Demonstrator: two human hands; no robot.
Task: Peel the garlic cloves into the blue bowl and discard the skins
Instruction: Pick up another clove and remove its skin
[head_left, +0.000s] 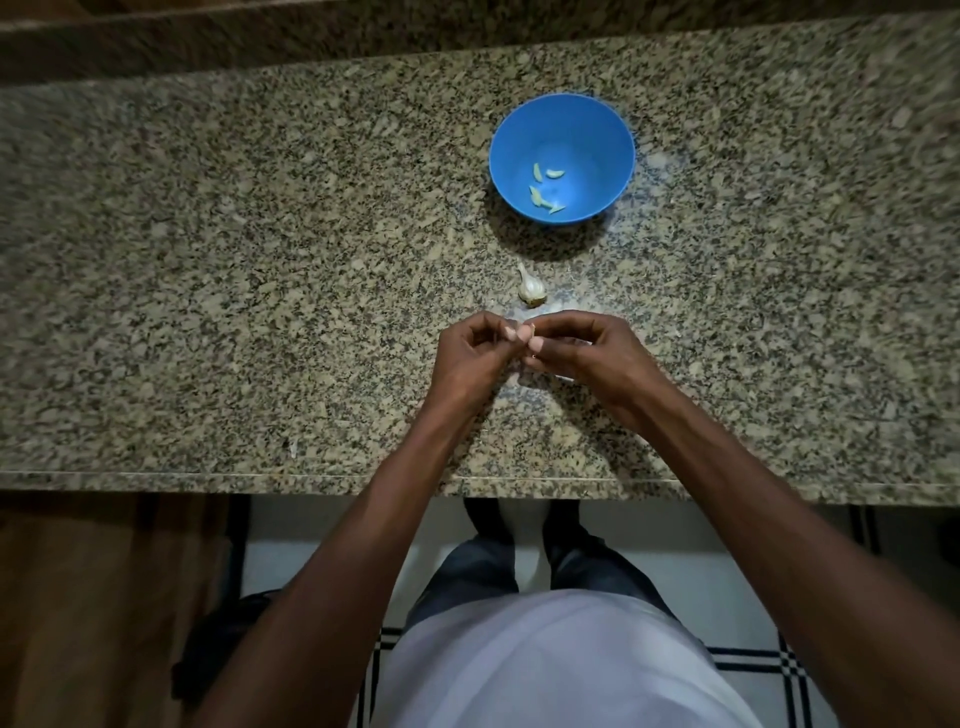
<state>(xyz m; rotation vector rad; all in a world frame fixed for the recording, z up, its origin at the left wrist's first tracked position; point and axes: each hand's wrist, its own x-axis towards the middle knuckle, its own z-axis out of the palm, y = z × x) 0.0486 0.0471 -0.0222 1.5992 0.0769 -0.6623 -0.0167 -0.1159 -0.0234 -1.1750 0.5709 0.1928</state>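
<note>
A small garlic clove (525, 332) is almost wholly hidden between the fingertips of the left hand (470, 358) and right hand (587, 353). Pale scraps beneath the hands are too blurred to identify. The speckled granite countertop (208, 260) is cut off at both sides.

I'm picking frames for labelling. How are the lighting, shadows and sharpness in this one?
Head view: dim light overall; the blue bowl casts a dark shadow toward the garlic bulb; the counter smears at the left and right edges and its front edge bows from the wide lens; the hands, left and right, look sharp enough.
</note>
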